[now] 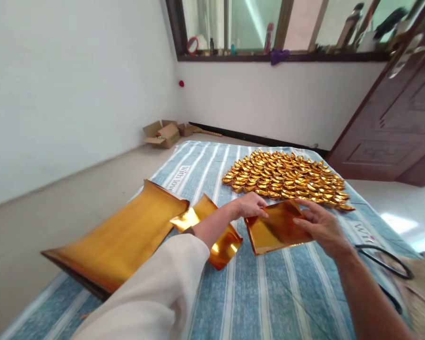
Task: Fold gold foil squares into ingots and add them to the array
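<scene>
A shiny gold foil sheet (278, 229) is held up between my two hands above the striped cloth. My left hand (251, 206) pinches its upper left edge, and my right hand (318, 224) grips its right side with thumb and fingers. Partly behind my left forearm lies a curled gold foil sheet (226, 248). Further left rests a large stack of gold foil sheets (123, 231), its near part overlapped by my sleeve. Beyond my hands sit many folded gold foil ingots (286, 174), packed in close rows.
The blue striped cloth (244, 297) covers the work surface. A black cable-like loop (386, 255) lies at the right edge. Open cardboard boxes (163, 134) stand on the floor by the wall. A brown door (389, 108) is at the right, and bottles line the windowsill (233, 57).
</scene>
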### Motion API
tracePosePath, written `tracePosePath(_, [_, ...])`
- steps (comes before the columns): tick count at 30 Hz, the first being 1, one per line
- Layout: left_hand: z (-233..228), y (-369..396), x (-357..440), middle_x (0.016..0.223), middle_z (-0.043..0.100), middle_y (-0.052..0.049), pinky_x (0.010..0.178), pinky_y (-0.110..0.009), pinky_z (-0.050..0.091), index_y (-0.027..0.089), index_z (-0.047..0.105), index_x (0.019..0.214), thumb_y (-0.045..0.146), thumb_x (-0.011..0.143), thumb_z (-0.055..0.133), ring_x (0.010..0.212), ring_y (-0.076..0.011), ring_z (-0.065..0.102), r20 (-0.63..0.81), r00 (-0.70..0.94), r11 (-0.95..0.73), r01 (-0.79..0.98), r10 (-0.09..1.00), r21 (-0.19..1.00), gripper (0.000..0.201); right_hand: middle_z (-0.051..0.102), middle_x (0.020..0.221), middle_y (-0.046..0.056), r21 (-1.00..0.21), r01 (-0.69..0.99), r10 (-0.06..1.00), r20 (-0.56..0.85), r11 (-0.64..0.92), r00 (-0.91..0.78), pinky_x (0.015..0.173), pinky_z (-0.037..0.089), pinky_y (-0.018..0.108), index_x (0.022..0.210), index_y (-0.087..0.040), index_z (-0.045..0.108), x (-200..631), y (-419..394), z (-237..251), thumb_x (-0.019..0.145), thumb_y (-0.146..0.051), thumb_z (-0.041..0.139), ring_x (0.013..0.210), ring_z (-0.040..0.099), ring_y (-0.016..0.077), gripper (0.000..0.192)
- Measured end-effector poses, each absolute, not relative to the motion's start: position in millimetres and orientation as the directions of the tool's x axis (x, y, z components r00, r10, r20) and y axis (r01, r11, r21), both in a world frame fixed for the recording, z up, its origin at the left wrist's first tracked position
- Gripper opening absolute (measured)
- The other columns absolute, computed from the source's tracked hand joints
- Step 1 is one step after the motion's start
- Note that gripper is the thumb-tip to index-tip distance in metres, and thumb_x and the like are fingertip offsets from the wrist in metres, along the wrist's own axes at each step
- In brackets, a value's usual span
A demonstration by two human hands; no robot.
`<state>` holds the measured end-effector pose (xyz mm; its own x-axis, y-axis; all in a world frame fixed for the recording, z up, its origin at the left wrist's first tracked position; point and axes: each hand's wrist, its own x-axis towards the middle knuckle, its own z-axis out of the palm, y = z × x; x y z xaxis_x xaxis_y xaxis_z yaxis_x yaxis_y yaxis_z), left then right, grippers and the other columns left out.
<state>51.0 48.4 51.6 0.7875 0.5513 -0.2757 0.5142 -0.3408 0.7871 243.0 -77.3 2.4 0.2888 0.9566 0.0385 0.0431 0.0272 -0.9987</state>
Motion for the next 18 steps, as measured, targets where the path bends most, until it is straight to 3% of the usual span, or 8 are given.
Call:
tracePosePath(4, [66.6, 59.4, 35.2, 0.052, 0.053, 0.004, 0.049, -0.02, 0.041, 0.014, 0.065, 0.066, 0.015, 0.066, 0.063, 0.05, -0.0102, 0.053, -0.301, 0.754, -0.28, 0.535, 0.584, 0.797, 0.003, 0.067, 0.074, 0.0, -0.998, 0.016, 0.951, 0.062, 0.06, 0.302, 0.058, 0.049, 0.029, 0.12, -0.021, 0.055, 233.0, -68.1, 10.5, 0.062, -0.041, 0.079, 0.064, 0.063, 0.0179, 0.066])
tracePosePath(8, [89.2, 93.3, 9.7, 0.051, 0.052, 0.005, 0.05, -0.019, 0.04, 0.013, 0.063, 0.059, 0.009, 0.062, 0.065, 0.052, -0.0095, 0.052, -0.273, 0.637, -0.231, 0.592, 0.721, 0.772, 0.005, 0.066, 0.069, 0.002, -0.99, 0.093, 0.927, 0.133, 0.106, 0.351, 0.052, 0.047, 0.029, 0.12, -0.016, 0.054, 216.6, -62.1, 6.8, 0.071, -0.048, 0.071, 0.057, 0.059, 0.0157, 0.061])
tracePosePath(14, [108.0, 159.0, -59.3, 0.064, 0.059, 0.0, 0.057, -0.024, 0.048, 0.011, 0.065, 0.079, 0.01, 0.072, 0.065, 0.059, -0.0126, 0.059, -0.272, 0.297, -0.034, 0.73, 0.915, 0.683, 0.007, 0.064, 0.065, 0.002, -0.978, 0.211, 0.977, 0.04, -0.005, 0.209, 0.052, 0.047, 0.028, 0.106, -0.014, 0.062, 194.7, -62.1, -25.1, 0.076, -0.049, 0.066, 0.054, 0.057, 0.0144, 0.046])
tracePosePath(18, [100.3, 175.6, -91.1, 0.089, 0.064, -0.007, 0.068, -0.033, 0.053, 0.01, 0.062, 0.1, 0.022, 0.083, 0.065, 0.077, -0.0184, 0.063, -0.271, 0.159, 0.035, 0.804, 0.949, 0.594, 0.021, 0.06, 0.065, -0.001, -0.889, 0.428, 0.977, 0.205, 0.164, 0.051, 0.057, 0.048, 0.027, 0.106, -0.018, 0.065, 171.0, -63.6, -33.6, 0.085, -0.038, 0.056, 0.058, 0.056, 0.0135, 0.03])
